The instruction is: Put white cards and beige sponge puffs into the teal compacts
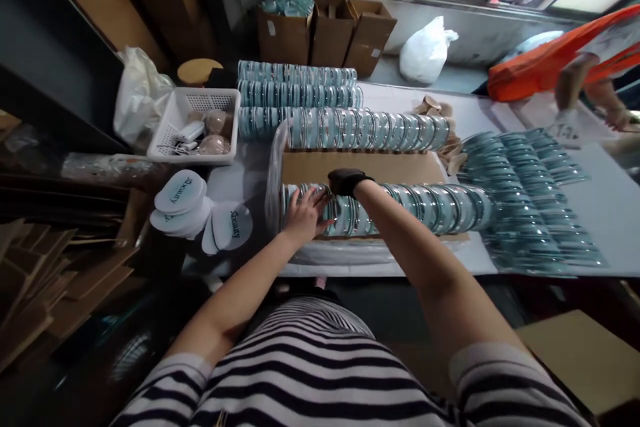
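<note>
My spread left hand touches the row of shiny rounds, lying nine-to-three o'clock. Two o'clock from there, my gloved right hand curls; I can't tell its grip.

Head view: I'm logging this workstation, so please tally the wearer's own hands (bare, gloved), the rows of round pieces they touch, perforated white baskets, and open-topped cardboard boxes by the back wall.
Bare left hand: 1
Gloved right hand: 1
Row of round pieces: 1
White basket: 1
Open-topped cardboard boxes: 3
Total: 7
</note>
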`<state>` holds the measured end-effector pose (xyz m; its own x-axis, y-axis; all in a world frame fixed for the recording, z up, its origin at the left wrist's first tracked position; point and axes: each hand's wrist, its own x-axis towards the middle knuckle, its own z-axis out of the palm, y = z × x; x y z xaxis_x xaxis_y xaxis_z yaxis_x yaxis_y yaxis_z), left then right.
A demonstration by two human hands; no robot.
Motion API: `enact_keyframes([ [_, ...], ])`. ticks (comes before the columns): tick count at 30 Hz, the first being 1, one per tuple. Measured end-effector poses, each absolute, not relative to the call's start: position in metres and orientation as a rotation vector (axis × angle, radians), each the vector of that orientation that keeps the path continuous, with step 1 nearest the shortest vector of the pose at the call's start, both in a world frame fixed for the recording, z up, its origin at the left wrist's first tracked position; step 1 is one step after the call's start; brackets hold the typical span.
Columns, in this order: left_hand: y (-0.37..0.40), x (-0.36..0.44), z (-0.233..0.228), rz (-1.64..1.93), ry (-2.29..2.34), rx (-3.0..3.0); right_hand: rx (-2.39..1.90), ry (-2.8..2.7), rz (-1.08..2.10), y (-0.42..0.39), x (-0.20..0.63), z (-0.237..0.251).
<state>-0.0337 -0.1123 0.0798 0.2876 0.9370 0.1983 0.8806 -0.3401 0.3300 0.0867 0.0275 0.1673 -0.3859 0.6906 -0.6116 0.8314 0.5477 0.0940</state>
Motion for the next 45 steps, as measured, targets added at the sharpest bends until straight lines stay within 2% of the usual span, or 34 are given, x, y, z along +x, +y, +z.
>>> enact_keyframes([
  [4, -0.112, -0.037, 0.074, 0.529, 1.731, 2.391, 1.107, 2.254, -0.181, 0.028, 0.075, 0.175],
  [8, -0.114, -0.037, 0.075, 0.588, 1.715, 2.401, 1.145, 2.41, -0.237, -0.03, 0.114, 0.167],
  [13, -0.118, -0.035, 0.077, 0.64, 1.697, 2.364, 1.429, 2.273, -0.387, -0.127, 0.153, 0.096],
  [16, -0.118, -0.033, 0.084, 0.642, 1.71, 2.332, 1.496, 2.285, -0.403, -0.149, 0.161, 0.069],
  [18, -0.114, -0.027, 0.091, 0.642, 1.711, 2.331, 1.571, 2.329, -0.375, -0.137, 0.17, 0.077],
  [22, -0.1, -0.003, 0.1, 0.608, 1.629, 2.394, 1.815, 2.34, -0.162, -0.061, 0.184, 0.131],
  [25, -0.092, 0.013, 0.095, 0.528, 1.579, 2.426, 1.552, 2.201, -0.219, 0.004, 0.17, 0.158],
  [28, -0.089, 0.018, 0.085, 0.524, 1.562, 2.444, 1.313, 2.081, -0.317, 0.045, 0.138, 0.163],
  [32, -0.089, 0.014, 0.078, 0.568, 1.592, 2.447, 1.179, 2.127, -0.256, 0.053, 0.119, 0.168],
  [35, -0.09, 0.013, 0.078, 0.576, 1.581, 2.444, 1.156, 2.307, -0.169, 0.025, 0.144, 0.17],
  [38, -0.091, 0.014, 0.08, 0.586, 1.572, 2.423, 1.354, 2.422, -0.21, -0.029, 0.184, 0.153],
  [45, -0.093, 0.014, 0.087, 0.561, 1.608, 2.385, 1.661, 2.277, -0.406, -0.147, 0.216, 0.056],
])
